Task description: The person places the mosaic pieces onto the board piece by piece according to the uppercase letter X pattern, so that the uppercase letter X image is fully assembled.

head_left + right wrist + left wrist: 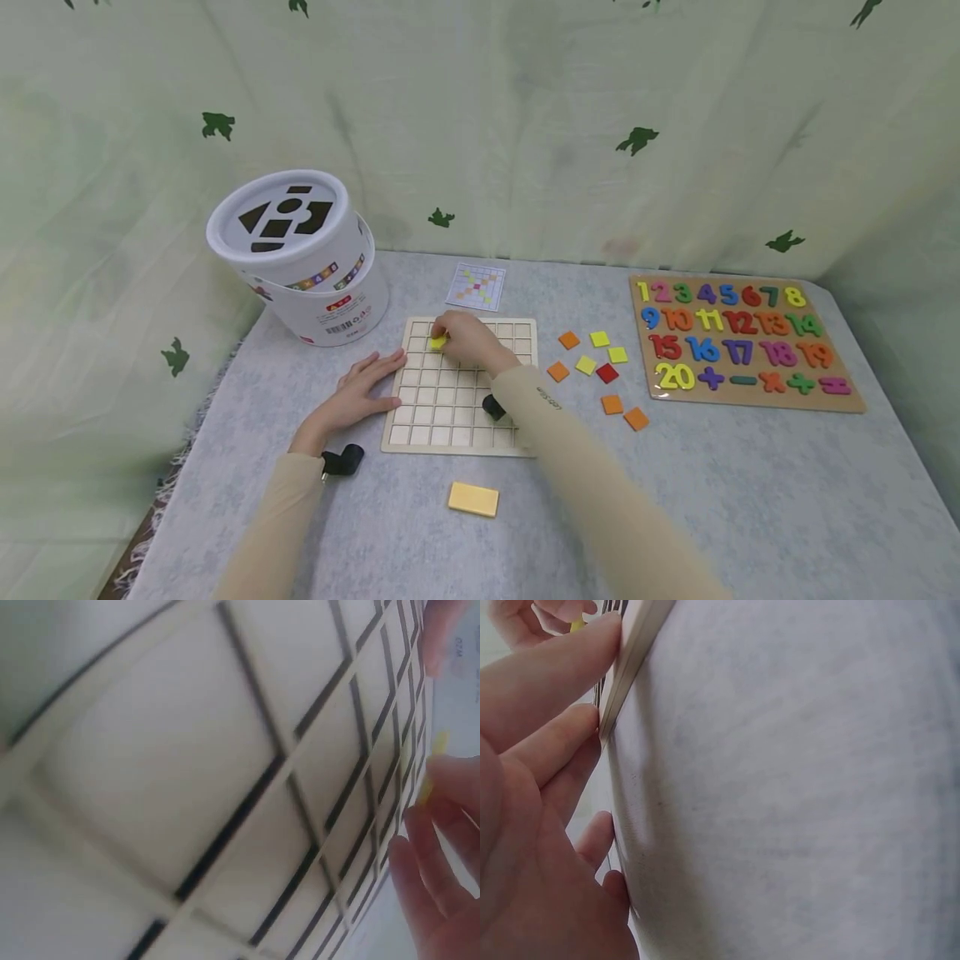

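A pale wooden grid board (450, 417) lies flat in the middle of the grey cloth. My right hand (465, 337) reaches over its far left cells and pinches a small yellow square tile (438, 342), which shows as a yellow edge (439, 744) in the right wrist view. My left hand (369, 387) lies flat on the cloth with straight fingers (555, 667) pressed against the board's left edge (630, 660). A small pattern card (476, 286) lies just beyond the board.
Several loose orange, yellow and red tiles (596, 371) lie right of the board. A number puzzle (742, 342) sits at the far right, a white shape-sorter tub (300, 258) leans at the back left. A yellow-orange block (473, 499) lies near the front.
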Tool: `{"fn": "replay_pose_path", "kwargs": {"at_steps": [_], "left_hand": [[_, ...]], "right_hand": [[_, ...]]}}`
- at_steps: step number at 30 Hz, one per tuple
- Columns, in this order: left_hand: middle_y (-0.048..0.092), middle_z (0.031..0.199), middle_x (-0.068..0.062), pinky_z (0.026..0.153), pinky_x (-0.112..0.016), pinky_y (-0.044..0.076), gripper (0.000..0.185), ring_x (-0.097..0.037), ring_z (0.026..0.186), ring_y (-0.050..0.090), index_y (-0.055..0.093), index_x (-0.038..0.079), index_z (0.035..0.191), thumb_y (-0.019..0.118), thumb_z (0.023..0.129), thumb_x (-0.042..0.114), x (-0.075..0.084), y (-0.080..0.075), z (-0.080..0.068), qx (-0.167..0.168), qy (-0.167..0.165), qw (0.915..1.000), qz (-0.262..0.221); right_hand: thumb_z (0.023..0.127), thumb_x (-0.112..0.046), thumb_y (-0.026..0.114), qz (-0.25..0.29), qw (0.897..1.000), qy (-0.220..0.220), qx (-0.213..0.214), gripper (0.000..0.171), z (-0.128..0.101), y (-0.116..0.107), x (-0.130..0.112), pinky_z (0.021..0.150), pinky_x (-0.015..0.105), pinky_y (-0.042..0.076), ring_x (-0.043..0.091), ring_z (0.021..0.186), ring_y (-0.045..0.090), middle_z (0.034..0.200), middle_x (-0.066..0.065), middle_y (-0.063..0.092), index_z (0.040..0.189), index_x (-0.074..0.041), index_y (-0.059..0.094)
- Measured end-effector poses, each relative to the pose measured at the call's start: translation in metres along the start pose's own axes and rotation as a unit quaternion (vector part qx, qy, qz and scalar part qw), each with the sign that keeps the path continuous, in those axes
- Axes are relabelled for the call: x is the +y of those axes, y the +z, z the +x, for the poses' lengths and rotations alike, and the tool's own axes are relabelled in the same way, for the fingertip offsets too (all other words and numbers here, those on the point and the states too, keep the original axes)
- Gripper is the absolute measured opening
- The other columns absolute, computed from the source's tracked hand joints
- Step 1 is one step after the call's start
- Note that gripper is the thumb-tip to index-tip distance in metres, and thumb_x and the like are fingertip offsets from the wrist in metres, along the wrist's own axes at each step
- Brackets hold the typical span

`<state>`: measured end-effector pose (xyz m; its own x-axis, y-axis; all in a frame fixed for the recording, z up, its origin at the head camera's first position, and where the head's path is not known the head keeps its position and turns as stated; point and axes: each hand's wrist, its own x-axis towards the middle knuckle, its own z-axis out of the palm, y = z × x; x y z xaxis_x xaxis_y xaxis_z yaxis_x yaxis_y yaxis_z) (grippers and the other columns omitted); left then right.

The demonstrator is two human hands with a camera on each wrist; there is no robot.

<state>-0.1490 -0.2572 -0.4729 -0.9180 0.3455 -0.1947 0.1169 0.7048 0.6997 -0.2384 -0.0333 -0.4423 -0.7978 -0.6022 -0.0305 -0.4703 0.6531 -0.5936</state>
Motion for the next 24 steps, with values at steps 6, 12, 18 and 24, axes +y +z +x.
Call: {"fn": "replay_pose_path", "kwargs": {"at_steps": [6,12,18,24], "left_hand": [[0.017,0.149,0.004,0.098,-0.060,-0.002,0.073,-0.028,0.134,-0.002,0.028,0.020,0.143,0.065,0.081,0.035,0.000,0.000,0.001,0.002,0.007,1.0000,0.005],[0.018,0.149,0.004,0.098,-0.060,-0.001,0.073,-0.028,0.134,-0.001,0.028,0.021,0.143,0.064,0.081,0.037,-0.001,0.000,0.003,0.004,0.007,0.9999,0.012],[0.018,0.149,0.004,0.099,-0.059,-0.001,0.073,-0.028,0.134,-0.001,0.028,0.021,0.143,0.064,0.081,0.036,-0.002,0.000,0.002,0.004,0.011,0.9998,0.014],[0.018,0.148,0.005,0.099,-0.058,0.000,0.073,-0.028,0.134,-0.001,0.028,0.021,0.143,0.064,0.081,0.036,-0.001,0.001,0.001,0.004,0.007,0.9998,0.018]], "right_hand": [[0.082,0.001,0.055,-0.084,0.996,0.028,-0.010,0.026,0.007,0.008,-0.012,0.081,0.026,0.043,0.013,0.095,0.051,0.100,-0.002,0.056,0.104,-0.011,0.062],[0.082,0.000,0.056,-0.113,0.993,0.044,-0.009,0.027,0.010,0.011,-0.016,0.080,0.026,0.044,0.014,0.096,0.051,0.101,-0.002,0.056,0.105,-0.013,0.062],[0.083,0.003,0.052,-0.044,0.998,0.049,0.004,0.031,0.003,0.008,-0.010,0.085,0.025,0.042,0.014,0.099,0.052,0.105,0.000,0.058,0.108,-0.011,0.062],[0.085,0.000,0.051,0.072,0.996,0.035,0.032,0.025,-0.022,-0.009,0.012,0.077,0.024,0.044,0.013,0.090,0.054,0.103,0.002,0.060,0.106,-0.007,0.062]]}}
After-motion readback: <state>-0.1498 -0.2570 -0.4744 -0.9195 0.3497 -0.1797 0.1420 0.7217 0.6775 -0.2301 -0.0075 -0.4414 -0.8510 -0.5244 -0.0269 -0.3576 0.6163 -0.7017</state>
